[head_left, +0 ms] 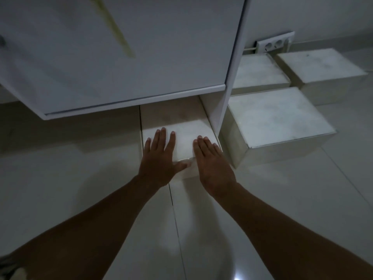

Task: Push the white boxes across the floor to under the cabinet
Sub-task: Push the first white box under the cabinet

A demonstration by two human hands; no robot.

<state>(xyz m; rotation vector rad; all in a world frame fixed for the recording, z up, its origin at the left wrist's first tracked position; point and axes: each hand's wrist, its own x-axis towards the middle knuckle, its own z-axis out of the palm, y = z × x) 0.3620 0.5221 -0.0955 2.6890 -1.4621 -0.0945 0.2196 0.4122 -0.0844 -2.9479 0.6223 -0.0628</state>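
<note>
Fingers (161,136) straight, flat on box (181,138) top — both hands, left hand (159,156), right hand (212,160), pressing. Box half under cabinet (121,57). Step: final shove. Next — steady forward push, then neighbouring boxes (278,118).

You are looking down into a dim room of what seems a home. Pale glossy floor tiles (282,199) are reflecting a soft glow, a white cabinet (141,57) is standing on a side panel with a gap beneath it, and a double wall socket (274,43) is sitting low on the plain white wall (323,15) behind it.
</note>
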